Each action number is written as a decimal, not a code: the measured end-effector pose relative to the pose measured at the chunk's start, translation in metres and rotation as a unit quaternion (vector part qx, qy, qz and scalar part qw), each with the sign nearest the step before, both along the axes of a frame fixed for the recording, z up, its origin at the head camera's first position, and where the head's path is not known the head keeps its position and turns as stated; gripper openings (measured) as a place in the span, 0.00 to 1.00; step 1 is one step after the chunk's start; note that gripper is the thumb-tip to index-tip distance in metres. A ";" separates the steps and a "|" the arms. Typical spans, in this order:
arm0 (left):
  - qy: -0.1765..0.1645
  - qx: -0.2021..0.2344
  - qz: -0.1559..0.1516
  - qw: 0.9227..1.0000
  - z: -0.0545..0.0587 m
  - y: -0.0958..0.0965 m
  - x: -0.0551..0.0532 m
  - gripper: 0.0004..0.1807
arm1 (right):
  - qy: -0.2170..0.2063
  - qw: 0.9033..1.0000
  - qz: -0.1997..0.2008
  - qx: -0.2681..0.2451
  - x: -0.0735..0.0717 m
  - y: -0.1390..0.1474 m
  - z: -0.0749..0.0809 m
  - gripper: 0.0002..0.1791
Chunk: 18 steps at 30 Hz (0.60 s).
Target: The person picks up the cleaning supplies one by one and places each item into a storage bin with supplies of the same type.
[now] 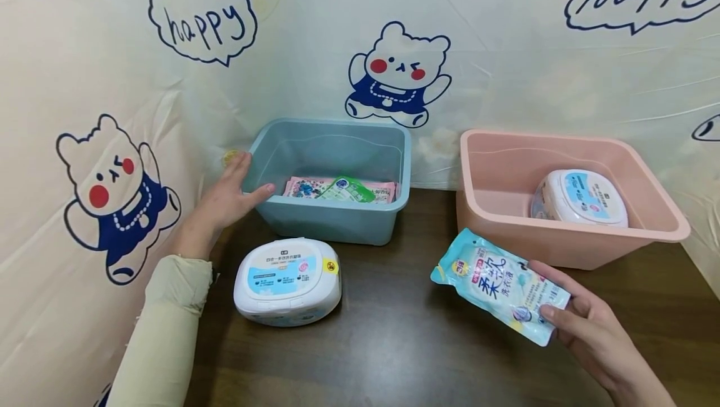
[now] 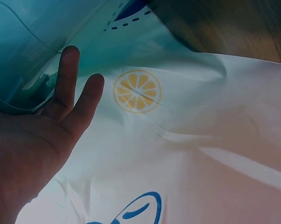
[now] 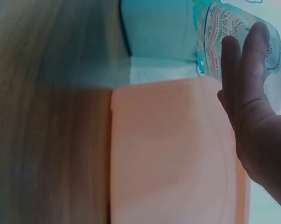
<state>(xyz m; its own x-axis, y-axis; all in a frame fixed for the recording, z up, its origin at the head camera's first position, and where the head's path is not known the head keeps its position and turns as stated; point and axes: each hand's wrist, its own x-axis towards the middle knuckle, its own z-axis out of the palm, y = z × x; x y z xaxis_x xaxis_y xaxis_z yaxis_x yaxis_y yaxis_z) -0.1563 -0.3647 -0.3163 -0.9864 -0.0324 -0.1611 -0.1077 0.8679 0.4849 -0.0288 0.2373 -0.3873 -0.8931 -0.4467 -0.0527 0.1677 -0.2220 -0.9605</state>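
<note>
In the head view my right hand (image 1: pixel 596 332) pinches a light-blue laundry detergent pouch (image 1: pixel 500 288) by its lower right end, thumb on the printed front. The pouch is tilted, in front of the pink bin (image 1: pixel 523 231). From the right wrist view, straight fingers lie along the back of the pouch (image 3: pixel 215 42). My left hand (image 1: pixel 227 197) is at the left rim of the blue bin (image 1: pixel 326 218), thumb over the front corner. Its fingers look extended in the left wrist view. Inside the blue bin lie a green packet (image 1: pixel 349 189) and pink packets (image 1: pixel 304 187).
A white lidded tub (image 1: pixel 287 279) stands on the dark wooden table (image 1: pixel 388 332) in front of the blue bin. Another white tub (image 1: pixel 590 197) is inside the pink bin. A printed cloth (image 1: pixel 304 50) with bears hangs behind and to the left.
</note>
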 end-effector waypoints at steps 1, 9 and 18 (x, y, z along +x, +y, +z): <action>0.000 0.000 0.001 1.000 0.000 0.000 0.000 0.60 | 0.004 1.000 0.004 -0.008 -0.001 -0.002 0.002 0.33; 0.001 -0.002 0.010 1.000 -0.002 0.000 0.000 0.59 | 0.036 0.996 0.038 -0.067 -0.010 -0.014 0.022 0.34; 0.002 -0.008 0.001 1.000 0.000 0.001 0.001 0.59 | 0.050 0.993 0.059 -0.094 -0.024 -0.021 0.033 0.34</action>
